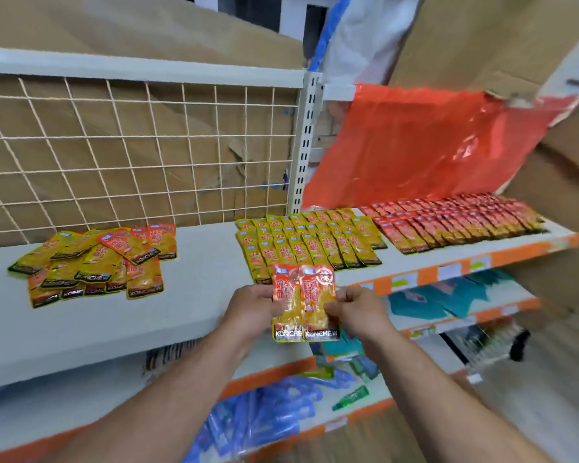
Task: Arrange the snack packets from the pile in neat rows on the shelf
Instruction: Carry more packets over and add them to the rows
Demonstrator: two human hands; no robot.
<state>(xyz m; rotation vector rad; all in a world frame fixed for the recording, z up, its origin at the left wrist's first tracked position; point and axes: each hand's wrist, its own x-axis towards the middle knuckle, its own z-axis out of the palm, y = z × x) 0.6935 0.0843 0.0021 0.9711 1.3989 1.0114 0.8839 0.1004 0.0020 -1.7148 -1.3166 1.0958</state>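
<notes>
Left hand (252, 307) and right hand (355, 309) pinch two glossy rectangular foil snack packets (303, 302), side by side, above the flat shelf (188, 295) front edge.

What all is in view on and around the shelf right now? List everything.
Held orange-and-yellow foil snack packets: two, side by side, in front of the shelf edge.
Loose pile of yellow and orange packets: many, overlapping, left on the top shelf.
Neat rows of yellow packets: several rows, shelf centre.
Neat rows of red packets: several rows, shelf right.
White metal shelf: one, orange-trimmed front edge at right.
White wire mesh back panel: one, behind the pile.
Red plastic sheet: one, above the red rows.
Brown cardboard: behind the shelf.
Blue, teal and green goods: lower shelves, blurred.
Left hand, right hand: each gripping the held packets.
</notes>
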